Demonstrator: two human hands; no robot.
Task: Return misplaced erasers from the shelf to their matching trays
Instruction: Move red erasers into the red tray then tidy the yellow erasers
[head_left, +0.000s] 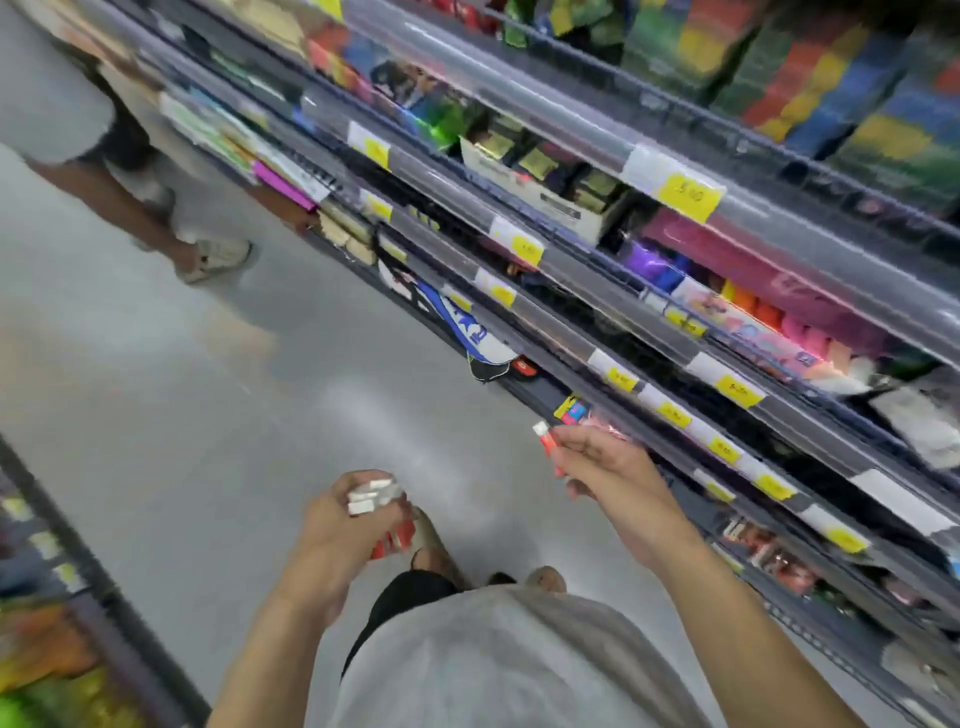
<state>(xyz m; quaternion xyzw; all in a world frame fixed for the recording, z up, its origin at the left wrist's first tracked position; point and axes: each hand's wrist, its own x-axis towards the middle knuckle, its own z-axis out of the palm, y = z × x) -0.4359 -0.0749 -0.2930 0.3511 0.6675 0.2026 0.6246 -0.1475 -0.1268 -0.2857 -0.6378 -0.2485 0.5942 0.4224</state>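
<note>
Looks like mid-carry: right hand (597, 462) pinches one red-sleeved eraser (548, 444) just off the lower shelf edge (670, 415), left hand (345, 525) grips a bunch of erasers (371, 499). Next is probably spotting the matching tray, which I can't make out through the blur. The shelf lips stick out on the right; the aisle floor (260, 415) on the left is roomy.

i stand in a shop aisle on a grey glossy floor (156, 395); stocked shelves (597, 291) with yellow price tags (688, 196) run along my right, another rack (62, 597) at left.
</note>
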